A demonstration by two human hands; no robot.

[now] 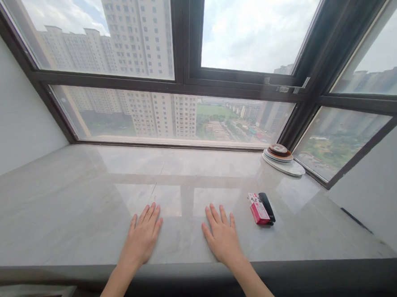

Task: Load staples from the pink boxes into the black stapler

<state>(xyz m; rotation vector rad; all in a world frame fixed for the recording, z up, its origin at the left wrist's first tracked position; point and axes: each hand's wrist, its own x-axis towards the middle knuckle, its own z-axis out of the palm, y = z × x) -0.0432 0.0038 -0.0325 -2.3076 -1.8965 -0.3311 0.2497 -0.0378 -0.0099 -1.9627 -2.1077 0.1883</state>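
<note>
Left hand and right hand lie flat and empty near the windowsill's front edge, probably just leaning. The red box and black gadget sit untouched just beside the right one.

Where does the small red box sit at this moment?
In the head view, the red box lies on the stone sill, just right of the right hand, beside a black oblong item.
</note>
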